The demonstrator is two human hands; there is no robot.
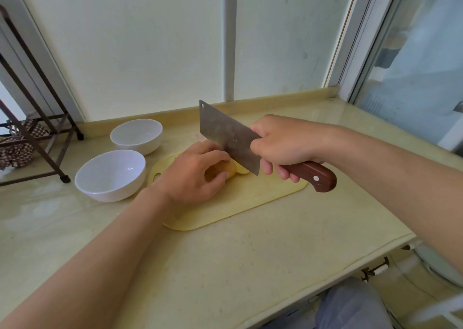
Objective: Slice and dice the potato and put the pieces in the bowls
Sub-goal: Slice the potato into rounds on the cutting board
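A yellow potato (220, 171) lies on the pale yellow cutting board (253, 201). My left hand (193, 176) curls over it and holds it down, hiding most of it. My right hand (280, 143) grips the brown wooden handle of a cleaver (225, 134). The blade stands tilted, its edge right beside the potato's right end, with a cut slice (241, 169) showing under the blade. Two white bowls stand left of the board: a near bowl (110, 176) and a far bowl (136, 135). Both look empty.
A dark metal rack (37, 133) with a patterned cloth stands at the far left of the counter. The wall and a low backsplash close off the back, and a window frame (355, 40) is at the right. The counter's front edge runs at lower right.
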